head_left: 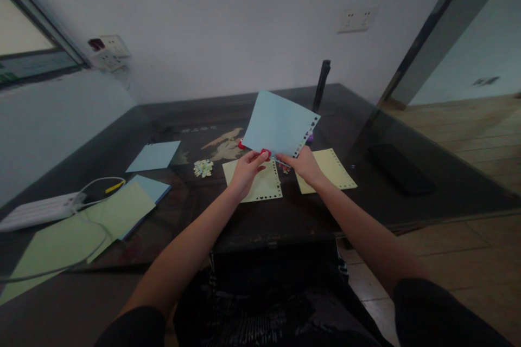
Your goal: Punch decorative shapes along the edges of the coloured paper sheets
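Observation:
Above the dark table, a light blue sheet of paper (280, 119) is held up at a tilt, with small shaped holes along its right edge. My left hand (245, 174) closes around a small red paper punch (265, 154) at the sheet's near edge. The right hand (308, 167) pinches the sheet's near right corner between thumb and fingers. Below lie two pale yellow sheets, a left one (260, 188) and a right one (330, 169), both with punched borders. A pile of small paper cutouts (203, 168) sits left of my left hand. A purple object (310, 135) is partly hidden behind the blue sheet.
On the left are a blue sheet (153, 156), stacked yellow-green paper (89, 222), and a white power strip (44, 210) whose cable crosses the paper. A black flat object (401, 168) lies at right. A dark upright bar (321, 85) stands near the wall.

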`<state>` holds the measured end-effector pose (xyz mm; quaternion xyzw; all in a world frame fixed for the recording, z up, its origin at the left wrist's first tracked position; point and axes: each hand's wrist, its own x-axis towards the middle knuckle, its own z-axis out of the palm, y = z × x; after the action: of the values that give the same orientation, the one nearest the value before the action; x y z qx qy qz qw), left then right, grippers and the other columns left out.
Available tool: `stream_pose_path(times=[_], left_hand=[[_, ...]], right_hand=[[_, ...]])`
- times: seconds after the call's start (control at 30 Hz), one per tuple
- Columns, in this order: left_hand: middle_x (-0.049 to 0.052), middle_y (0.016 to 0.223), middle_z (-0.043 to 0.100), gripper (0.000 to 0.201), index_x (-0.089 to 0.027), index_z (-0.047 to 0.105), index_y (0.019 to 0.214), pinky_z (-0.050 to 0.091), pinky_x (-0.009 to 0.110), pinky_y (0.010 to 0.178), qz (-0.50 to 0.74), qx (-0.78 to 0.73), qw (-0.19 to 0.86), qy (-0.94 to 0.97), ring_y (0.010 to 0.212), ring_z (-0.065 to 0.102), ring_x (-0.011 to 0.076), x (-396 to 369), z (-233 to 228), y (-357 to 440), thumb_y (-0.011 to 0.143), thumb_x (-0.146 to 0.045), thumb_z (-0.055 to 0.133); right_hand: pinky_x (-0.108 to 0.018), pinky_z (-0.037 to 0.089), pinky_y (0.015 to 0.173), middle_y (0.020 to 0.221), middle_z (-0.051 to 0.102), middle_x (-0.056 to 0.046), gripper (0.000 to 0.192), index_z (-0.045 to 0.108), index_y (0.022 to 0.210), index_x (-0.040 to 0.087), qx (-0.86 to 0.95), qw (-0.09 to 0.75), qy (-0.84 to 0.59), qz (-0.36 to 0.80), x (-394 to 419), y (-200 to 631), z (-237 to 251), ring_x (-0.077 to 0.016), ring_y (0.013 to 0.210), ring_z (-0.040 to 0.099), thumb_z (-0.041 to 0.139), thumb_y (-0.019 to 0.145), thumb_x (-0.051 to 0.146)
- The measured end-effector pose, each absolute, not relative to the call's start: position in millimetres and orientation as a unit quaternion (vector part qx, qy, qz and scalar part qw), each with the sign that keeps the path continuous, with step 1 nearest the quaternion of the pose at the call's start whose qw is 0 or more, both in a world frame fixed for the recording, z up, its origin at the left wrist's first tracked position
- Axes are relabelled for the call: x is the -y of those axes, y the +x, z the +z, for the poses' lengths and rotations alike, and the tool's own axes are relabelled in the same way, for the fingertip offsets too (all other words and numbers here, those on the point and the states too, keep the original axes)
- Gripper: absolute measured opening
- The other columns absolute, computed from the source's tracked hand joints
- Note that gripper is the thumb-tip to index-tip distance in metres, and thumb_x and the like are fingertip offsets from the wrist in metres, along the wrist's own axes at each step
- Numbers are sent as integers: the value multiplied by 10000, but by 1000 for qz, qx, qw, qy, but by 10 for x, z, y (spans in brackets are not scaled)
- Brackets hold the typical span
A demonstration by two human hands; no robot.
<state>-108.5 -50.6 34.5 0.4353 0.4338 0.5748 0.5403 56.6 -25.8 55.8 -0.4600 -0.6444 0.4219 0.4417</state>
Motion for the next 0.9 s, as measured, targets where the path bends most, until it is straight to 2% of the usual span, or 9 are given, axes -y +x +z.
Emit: stream_pose_path(times=[0.6,0.9], left_hand=[[39,840,650,294,-169,666,819,400,244,701,580,-441,525,440,820,580,141,511,347,-1073,669,-410,740],[43,831,649,293,-164,668,818,396,248,698,585,-443,506,454,818,581,146,514,333,-1067,685,-419,723]], right_hand=[[-300,492,533,694,676,-65,287,630,867,142,641,447,-451,432,249,562,527,-164,550,598,684,669,343],[-305,503,558,728,683,-63,278,630,879,154,640,457,-446,428,257,559,540,-185,638,630,691,669,326]])
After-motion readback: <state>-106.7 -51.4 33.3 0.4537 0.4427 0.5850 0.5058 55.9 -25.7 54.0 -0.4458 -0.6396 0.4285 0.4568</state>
